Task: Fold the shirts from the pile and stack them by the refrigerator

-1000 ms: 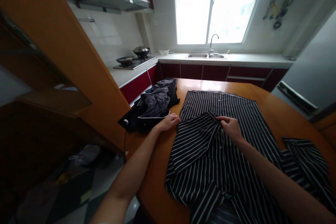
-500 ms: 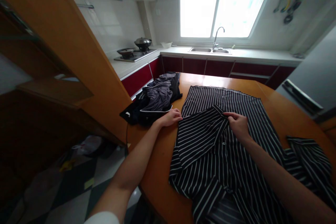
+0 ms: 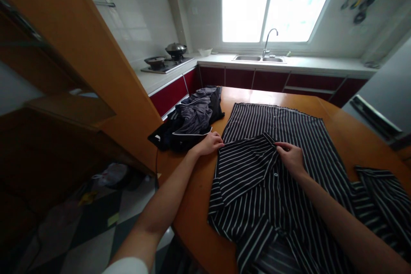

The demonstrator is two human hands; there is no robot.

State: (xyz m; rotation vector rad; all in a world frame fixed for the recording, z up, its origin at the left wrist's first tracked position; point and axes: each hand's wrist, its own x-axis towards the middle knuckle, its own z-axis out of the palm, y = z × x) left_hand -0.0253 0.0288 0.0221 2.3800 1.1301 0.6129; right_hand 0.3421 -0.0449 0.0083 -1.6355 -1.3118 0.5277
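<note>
A black-and-white striped shirt (image 3: 302,154) lies spread on the wooden table (image 3: 189,205), its collar end toward me and its hem at the far side. One sleeve (image 3: 245,167) is folded inward across the shirt's front. My left hand (image 3: 210,143) is closed in a pinch on the sleeve's outer edge at the shirt's left side. With its fingers closed, my right hand (image 3: 290,157) grips the cuff end of that sleeve near the button line. The other sleeve (image 3: 382,197) lies bent out to the right.
A heap of dark clothes (image 3: 195,115) sits on the table beyond my left hand. Further back are a stove (image 3: 167,65) with pans, a sink (image 3: 247,58) and a counter. A wooden partition (image 3: 105,64) rises at the left, a fridge (image 3: 382,94) at the right.
My right hand, with the cuff in it, has come down slightly toward the shirt. My left hand stays at the same edge. The whole view has shifted a little.
</note>
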